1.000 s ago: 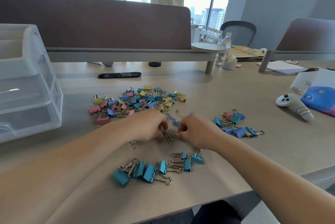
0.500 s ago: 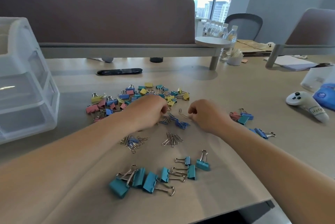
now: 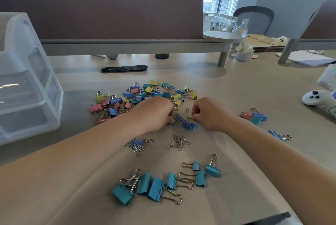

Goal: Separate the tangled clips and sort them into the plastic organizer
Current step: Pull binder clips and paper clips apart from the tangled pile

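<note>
Between left hand [image 3: 154,113] and right hand [image 3: 211,113], tangled clips [image 3: 188,125] lie half-hidden.

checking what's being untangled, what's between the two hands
Head view: a tangle of blue paper clips, pinched by the left hand, and a loose silver clip lie between it and the right hand.

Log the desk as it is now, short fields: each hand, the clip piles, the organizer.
left hand: pinches one end of the blue paper clip tangle
right hand: pinches a single silver paper clip
sorted piles: silver paper clips before the hands; teal binder clips nearest the person
unsorted: mixed binder clips behind the hands
plastic organizer: far left, apart from the clips
</note>
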Motion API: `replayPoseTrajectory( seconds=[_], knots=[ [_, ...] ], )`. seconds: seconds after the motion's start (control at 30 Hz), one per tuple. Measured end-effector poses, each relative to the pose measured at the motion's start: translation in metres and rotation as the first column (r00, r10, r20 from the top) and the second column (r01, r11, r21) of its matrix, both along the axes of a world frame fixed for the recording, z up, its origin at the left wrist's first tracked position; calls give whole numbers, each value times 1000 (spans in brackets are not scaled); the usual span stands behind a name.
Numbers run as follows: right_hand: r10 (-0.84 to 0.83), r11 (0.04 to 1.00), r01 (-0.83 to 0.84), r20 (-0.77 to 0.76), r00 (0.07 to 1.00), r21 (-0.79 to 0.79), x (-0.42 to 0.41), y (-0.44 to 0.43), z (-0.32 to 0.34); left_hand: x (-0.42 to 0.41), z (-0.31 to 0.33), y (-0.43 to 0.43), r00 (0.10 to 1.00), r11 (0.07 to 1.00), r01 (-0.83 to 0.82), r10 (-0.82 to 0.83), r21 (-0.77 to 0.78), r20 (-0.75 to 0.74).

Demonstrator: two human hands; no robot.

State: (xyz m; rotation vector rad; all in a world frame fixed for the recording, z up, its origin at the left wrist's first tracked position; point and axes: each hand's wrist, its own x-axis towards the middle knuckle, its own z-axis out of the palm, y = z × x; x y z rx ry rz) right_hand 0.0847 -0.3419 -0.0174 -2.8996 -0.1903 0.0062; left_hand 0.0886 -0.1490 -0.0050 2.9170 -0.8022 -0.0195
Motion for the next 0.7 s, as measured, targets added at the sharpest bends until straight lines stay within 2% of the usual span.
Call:
replayPoseTrajectory(
  seconds=[0.13, 0.33, 0.7],
  knots=[
    [26, 1000, -25, 26, 999, -14, 3, 0, -1, -1, -1, -7, 1000, 1000, 7, -7, 20, -14],
    [64, 996, -67, 43, 997, 53, 12, 1, -2, -2, 2, -10, 996, 1000, 8, -9, -11, -84],
    [119, 992, -116, -69, 990, 56, 24, 1, 12, -4, 0, -10, 997, 995, 44, -48, -85, -55]
  ],
)
